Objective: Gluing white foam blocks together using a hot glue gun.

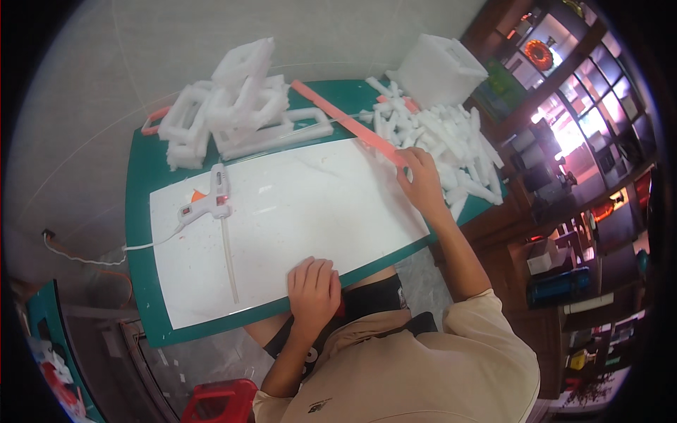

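A long pink foam strip (350, 125) slants over the far right part of the white board (317, 211). Its near end is gripped in my right hand (422, 180), between thumb and fingers, beside a heap of white foam pieces (437, 137). My left hand (314, 287) rests on the near edge of the board, fingers lying flat, with nothing in it. A white glue gun (209, 201) lies on the left part of the board, its cord running off to the left. Out of its end a long thin glue stick (229, 264) stretches toward the near edge.
White foam frames (236, 106) are stacked at the green table's (151, 296) far left, near the wall. A large white foam block (441, 69) stands at the far right corner. Shelves (592, 141) fill the right side. A red stool (222, 402) stands below left.
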`<state>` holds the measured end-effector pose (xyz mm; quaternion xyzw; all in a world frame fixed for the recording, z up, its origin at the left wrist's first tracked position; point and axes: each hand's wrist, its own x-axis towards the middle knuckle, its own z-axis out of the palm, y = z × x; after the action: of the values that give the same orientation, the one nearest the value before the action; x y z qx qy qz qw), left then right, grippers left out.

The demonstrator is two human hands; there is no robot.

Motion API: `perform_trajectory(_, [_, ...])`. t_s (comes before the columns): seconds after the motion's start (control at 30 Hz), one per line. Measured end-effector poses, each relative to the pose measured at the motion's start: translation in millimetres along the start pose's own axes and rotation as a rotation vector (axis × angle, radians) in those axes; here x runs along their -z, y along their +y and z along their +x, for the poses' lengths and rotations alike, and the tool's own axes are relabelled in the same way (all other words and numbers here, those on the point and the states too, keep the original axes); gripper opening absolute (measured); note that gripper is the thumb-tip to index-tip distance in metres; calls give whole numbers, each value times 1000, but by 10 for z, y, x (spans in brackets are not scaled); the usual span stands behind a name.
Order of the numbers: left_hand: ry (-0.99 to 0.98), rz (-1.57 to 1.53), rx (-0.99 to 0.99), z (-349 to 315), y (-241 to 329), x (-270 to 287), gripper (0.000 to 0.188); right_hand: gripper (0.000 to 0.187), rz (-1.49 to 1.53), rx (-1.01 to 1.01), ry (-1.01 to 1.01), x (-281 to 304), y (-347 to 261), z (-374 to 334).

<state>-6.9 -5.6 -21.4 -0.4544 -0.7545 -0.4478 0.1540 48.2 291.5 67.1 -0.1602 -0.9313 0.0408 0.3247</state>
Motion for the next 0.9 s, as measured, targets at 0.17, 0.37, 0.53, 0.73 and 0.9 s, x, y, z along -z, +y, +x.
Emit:
perform_trajectory(0.17, [-14, -21, -10, 12, 6, 46, 22, 34, 68, -95, 73, 315, 38, -60])
perform_trajectory(0.37, [-69, -29, -49, 12, 11, 56, 22, 30, -18, -129, 130, 473, 113, -209])
perform_trajectory(0.53, [-103, -17, -45, 22, 27, 70, 21, 31, 12, -142, 150, 432, 172, -221])
perform_trajectory(0.73, [-85, 14, -16, 44, 56, 37, 21, 31, 80, -161, 147, 309, 313, -64])
perform_trajectory(0.9, [-50, 57, -12, 20, 73, 23, 19, 29, 117, -100, 249, 172, 455, 289])
